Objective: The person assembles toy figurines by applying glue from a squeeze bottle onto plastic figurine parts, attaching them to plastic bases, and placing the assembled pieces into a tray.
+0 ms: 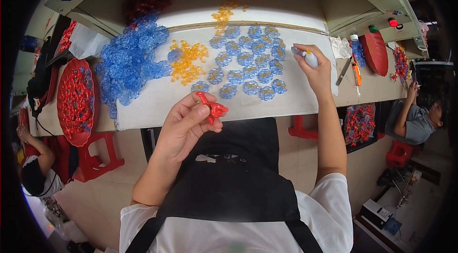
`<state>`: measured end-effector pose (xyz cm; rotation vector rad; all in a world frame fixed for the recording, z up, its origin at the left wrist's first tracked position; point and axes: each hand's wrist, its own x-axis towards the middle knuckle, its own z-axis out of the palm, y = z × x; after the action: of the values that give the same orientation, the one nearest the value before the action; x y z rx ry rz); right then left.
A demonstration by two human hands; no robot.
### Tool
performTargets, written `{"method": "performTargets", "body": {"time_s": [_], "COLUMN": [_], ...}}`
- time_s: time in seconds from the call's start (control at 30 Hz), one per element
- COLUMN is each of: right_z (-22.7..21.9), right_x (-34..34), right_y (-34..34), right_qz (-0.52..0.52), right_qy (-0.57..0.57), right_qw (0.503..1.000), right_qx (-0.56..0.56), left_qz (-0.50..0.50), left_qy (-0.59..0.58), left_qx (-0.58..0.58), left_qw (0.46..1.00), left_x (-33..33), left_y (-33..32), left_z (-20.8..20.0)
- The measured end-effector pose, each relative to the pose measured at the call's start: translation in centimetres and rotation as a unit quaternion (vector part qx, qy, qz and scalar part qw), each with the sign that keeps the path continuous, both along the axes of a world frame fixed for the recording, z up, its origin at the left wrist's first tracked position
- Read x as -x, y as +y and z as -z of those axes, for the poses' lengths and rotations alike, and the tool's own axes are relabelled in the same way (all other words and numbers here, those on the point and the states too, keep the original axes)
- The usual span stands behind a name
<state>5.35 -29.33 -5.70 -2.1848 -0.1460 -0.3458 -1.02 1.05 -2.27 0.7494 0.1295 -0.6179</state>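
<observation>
The step in hand appears to be the joining of small plastic parts with adhesive. The left hand (187,120) has its grip closed on a red piece (213,111), pinched between thumb and fingers and raised above the near edge of the white sheet (164,112) on the bench (377,88). The red piece projects past the fingertips, so its upper end is exposed. The right hand (321,67) has its grip closed around a small whitish bottle (312,60), apparently a glue dispenser, to the right of the blue pieces (251,88). A bluish part (297,51) shows at the right fingertips; whether it is pinched or lies beneath them cannot be told. The blue pieces lie in loose rows between the hands, many bearing yellow inserts; a loose yellow heap (188,66) lies to their left. The next move probably calls for applying adhesive to one blue piece, then seating the red piece on it without disturbing adjacent units.
</observation>
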Motion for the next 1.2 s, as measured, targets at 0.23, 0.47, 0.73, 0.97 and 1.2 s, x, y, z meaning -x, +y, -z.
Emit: {"method": "performTargets", "body": {"time_s": [0.23,0.47,0.73,0.97,1.2], "right_z": [-3.6,-4.0,-5.0,-6.8,-7.3], "right_x": [4.7,6.5,7.5,6.9,6.8], "right_y": [6.0,9.3,9.5,9.4,9.5], "right_qz": [-0.139,-0.209,-0.214,-0.286,-0.310], "right_qy": [0.012,0.042,0.017,-0.038,-0.069], "right_qw": [0.987,0.941,0.938,0.937,0.942], "right_qx": [-0.075,-0.261,-0.273,-0.196,-0.107], "left_qz": [0.039,0.064,0.050,0.096,0.112], "left_qy": [-0.029,-0.041,-0.001,0.011,0.011], "left_qx": [0.081,0.060,0.060,0.056,0.036], "left_qw": [0.996,0.995,0.997,0.994,0.993], "left_x": [-0.2,0.0,0.6,0.7,0.8], "left_y": [-1.6,-1.9,-0.6,-0.6,-0.7], "left_z": [-1.0,-0.9,-1.0,-1.6,-1.8]}}
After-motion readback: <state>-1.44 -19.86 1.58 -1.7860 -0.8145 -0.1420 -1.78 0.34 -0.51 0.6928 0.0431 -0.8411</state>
